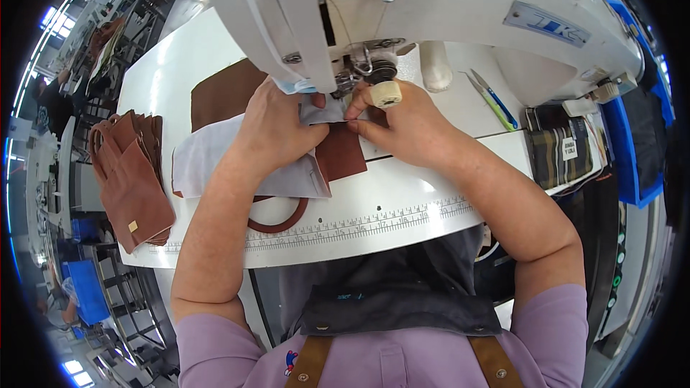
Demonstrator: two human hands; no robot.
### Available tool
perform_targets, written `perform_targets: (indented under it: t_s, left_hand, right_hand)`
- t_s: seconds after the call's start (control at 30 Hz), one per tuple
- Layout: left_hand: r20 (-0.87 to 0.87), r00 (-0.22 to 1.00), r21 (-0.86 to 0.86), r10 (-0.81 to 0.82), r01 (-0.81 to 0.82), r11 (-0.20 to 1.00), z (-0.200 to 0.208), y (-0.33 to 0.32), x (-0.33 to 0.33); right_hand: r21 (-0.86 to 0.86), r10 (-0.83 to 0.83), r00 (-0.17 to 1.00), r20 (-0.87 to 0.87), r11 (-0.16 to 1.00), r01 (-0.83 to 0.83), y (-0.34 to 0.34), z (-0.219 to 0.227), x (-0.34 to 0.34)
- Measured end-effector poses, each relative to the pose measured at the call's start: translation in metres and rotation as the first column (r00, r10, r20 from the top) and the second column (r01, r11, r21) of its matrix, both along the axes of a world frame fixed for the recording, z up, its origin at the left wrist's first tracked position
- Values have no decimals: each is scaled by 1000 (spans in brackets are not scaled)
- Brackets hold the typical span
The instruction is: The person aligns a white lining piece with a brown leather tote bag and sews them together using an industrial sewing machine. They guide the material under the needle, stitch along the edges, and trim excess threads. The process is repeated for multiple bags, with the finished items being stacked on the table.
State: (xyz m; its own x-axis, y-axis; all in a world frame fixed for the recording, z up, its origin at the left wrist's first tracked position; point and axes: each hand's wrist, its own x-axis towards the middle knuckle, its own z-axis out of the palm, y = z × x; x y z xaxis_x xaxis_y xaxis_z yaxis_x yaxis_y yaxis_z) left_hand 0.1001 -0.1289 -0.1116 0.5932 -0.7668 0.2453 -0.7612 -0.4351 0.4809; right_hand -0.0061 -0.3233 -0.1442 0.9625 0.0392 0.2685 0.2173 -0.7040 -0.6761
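A brown bag piece with a pale grey lining (pixel 248 165) lies on the white sewing machine bed, under the machine's needle area (pixel 348 79). My left hand (pixel 277 129) is closed on the lining, its thumb beside the fold and its fingertips partly hidden by the machine head. On the other side, my right hand (pixel 413 126) pinches the lining's right edge between thumb and forefinger, close to the presser foot. Brown material (pixel 341 154) shows below the lining, and another brown panel (pixel 223 90) lies behind it. A curved brown handle (pixel 287 223) sticks out toward me.
At the left edge sits a stack of brown leather pieces with handles (pixel 133 179). Snips (pixel 496 104) and a white cone-shaped thing (pixel 434 68) lie right of the needle. Farther right are folded striped cloth (pixel 557 147) and a blue bin (pixel 632 172). A printed ruler (pixel 359 228) runs along the front edge.
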Motion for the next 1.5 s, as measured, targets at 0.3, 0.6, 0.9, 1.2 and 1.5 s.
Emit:
perform_targets:
  t_s: [0.3, 0.6, 0.9, 1.2, 1.5]
  left_hand:
    - [129, 980, 3, -153, 153, 988, -10, 15, -7]
    - [187, 949, 54, -253, 247, 967, -6, 18, -3]
    - [255, 937, 109, -240, 219, 970, 1, 18, -10]
    - [181, 956, -52, -232, 245, 968, -8, 18, -13]
    - [110, 952, -61, -287, 294, 954, -10, 20, 1]
  right_hand:
    - [-190, 41, 983, 176, 982, -7, 2, -1, -9]
    - [-231, 52, 980, 190, 973, -7, 5, 5, -14]
    - [-277, 61, 976, 210, 961, 0, 3, 9, -17]
    - [-394, 53, 973, 226, 918, 42, 2, 11, -19]
    - [-412, 62, 964, 258, 910, 52, 1, 7, -17]
